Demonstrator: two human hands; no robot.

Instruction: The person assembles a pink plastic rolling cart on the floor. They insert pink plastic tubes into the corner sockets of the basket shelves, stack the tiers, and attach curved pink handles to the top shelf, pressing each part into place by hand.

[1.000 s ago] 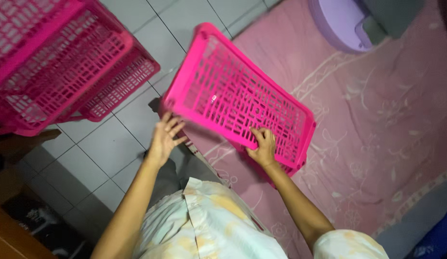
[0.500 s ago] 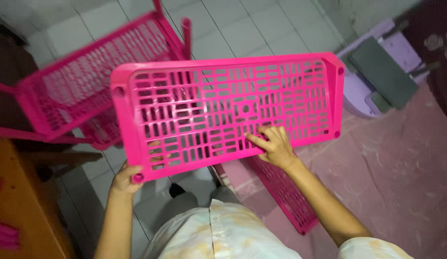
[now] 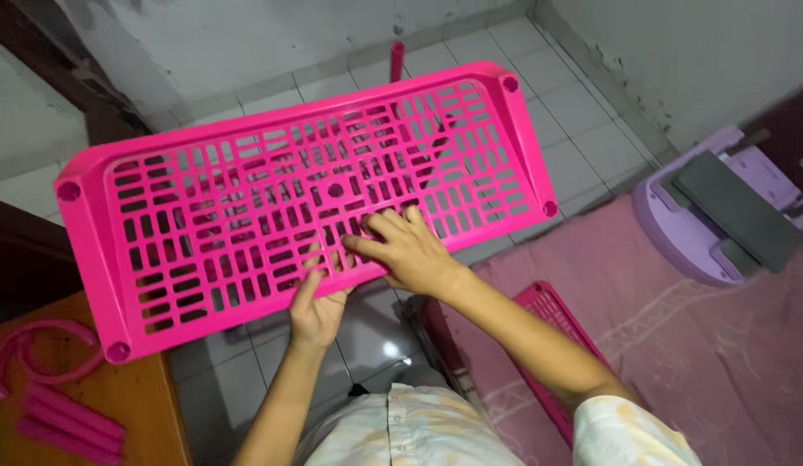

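Note:
I hold a bright pink slotted plastic shelf panel (image 3: 246,181) flat in front of me, above the tiled floor. My left hand (image 3: 317,302) grips its near edge from below, fingers hooked through the slots. My right hand (image 3: 406,250) lies on top of the panel near the same edge, fingers spread over the grid. A round socket sits at each corner of the panel. A pink post (image 3: 396,59) sticks up behind its far edge.
Another pink slotted panel (image 3: 552,324) lies on the pink patterned mat (image 3: 712,362) by my right arm. A purple object with a grey slab (image 3: 729,211) sits at right. Pink tubes and a curved pink piece (image 3: 48,388) rest on a wooden surface at lower left.
The view has swung toward the wall corner. The panel now lies lower and closer to me. My left hand moved from the panel's left corner to the middle of its near edge, beside my right hand.

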